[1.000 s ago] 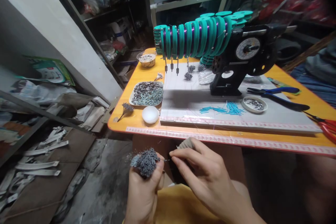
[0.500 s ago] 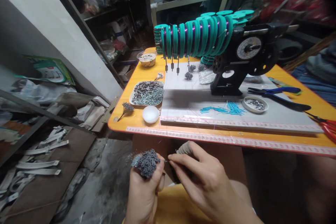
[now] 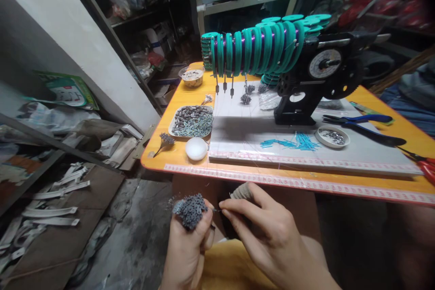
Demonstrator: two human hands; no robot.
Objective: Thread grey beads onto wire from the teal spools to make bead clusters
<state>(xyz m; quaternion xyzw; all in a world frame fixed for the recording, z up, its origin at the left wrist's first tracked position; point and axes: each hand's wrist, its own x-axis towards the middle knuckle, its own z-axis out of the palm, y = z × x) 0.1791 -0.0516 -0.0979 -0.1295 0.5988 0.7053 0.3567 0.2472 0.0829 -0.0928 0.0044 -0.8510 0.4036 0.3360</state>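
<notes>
Low in front of the table, my left hand (image 3: 190,240) is closed around a bundle of small dark grey pieces (image 3: 192,210) whose round ends have holes. Paler bluish bits and fine wisps stick out at the bundle's left side. My right hand (image 3: 268,224) pinches a thin dark strand (image 3: 216,210) between thumb and fingertip, and the strand reaches across to the left thumb. One right finger wears a ribbed grey-beige wrap (image 3: 242,192). What the left fingers hold underneath is hidden.
On the table (image 3: 154,145) stand a black machine (image 3: 295,111) with green spools (image 3: 258,47), a tray of small parts (image 3: 192,121), a white cup (image 3: 196,148), a round dish (image 3: 332,137), blue sticks (image 3: 292,142) and pliers (image 3: 363,127). A tape measure (image 3: 285,180) lines the front edge.
Both hands hold nearly the same pose. The view has shifted slightly, so everything sits a little farther right. The strand between the hands looks darker and thinner now.
</notes>
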